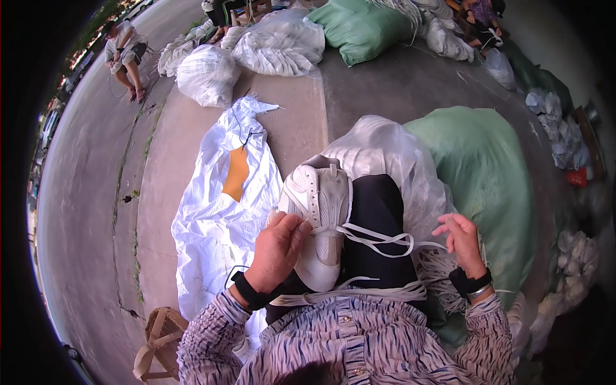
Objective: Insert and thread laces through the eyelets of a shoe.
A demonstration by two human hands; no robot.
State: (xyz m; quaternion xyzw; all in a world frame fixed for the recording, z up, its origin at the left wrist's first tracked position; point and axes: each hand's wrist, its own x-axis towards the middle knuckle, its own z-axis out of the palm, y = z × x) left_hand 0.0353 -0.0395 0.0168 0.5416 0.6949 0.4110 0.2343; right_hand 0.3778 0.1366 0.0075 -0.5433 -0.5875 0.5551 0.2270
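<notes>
On the lap, white shoe points toe-away, lengthwise.

The person wears a long-sleeved shirt in blue, white and grey streaks, buttoned down the front. The left hand has a black wristband; the right hand has a black band beside a silver bangle.

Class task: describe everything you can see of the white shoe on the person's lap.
The shoe is a white sneaker with a mesh-like panel, lying on the dark lap with its sole side tilted left. The left hand grips its near end. A flat white lace runs from it to the right hand, which pinches it.
</notes>
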